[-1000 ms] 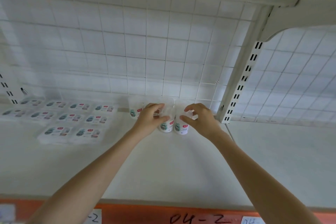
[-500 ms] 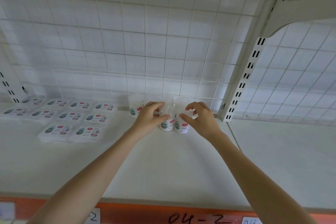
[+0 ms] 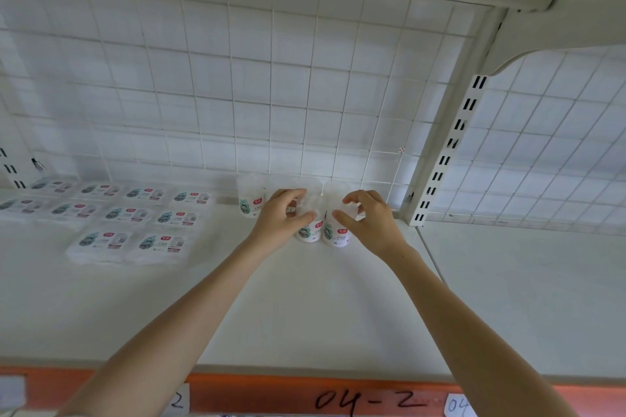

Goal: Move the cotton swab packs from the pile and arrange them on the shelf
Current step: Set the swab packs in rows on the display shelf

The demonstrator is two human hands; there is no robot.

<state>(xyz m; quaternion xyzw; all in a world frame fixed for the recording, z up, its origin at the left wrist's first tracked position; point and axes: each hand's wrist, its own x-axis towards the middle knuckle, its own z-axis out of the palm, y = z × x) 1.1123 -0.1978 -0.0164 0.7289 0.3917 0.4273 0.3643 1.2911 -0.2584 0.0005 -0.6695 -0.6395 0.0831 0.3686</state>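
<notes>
Several clear round cotton swab packs stand upright at the back of the white shelf (image 3: 305, 308), close to the wire grid. My left hand (image 3: 283, 217) grips one front pack (image 3: 309, 233), thumb and fingers curled round its top. Beside it, my right hand (image 3: 367, 218) pinches the neighbouring front pack (image 3: 336, 234). Another pack (image 3: 250, 200) stands free to the left, and more are partly hidden behind my hands.
Flat bagged swab packs (image 3: 128, 240) lie in rows on the shelf's left part. A slotted upright post (image 3: 447, 152) and bracket bound the bay on the right. The wire grid back panel (image 3: 271, 95) stands behind. An orange label strip (image 3: 305, 389) runs along the front edge.
Both hands stay on the two front packs with only slight finger shifts. The view has tilted a little.
</notes>
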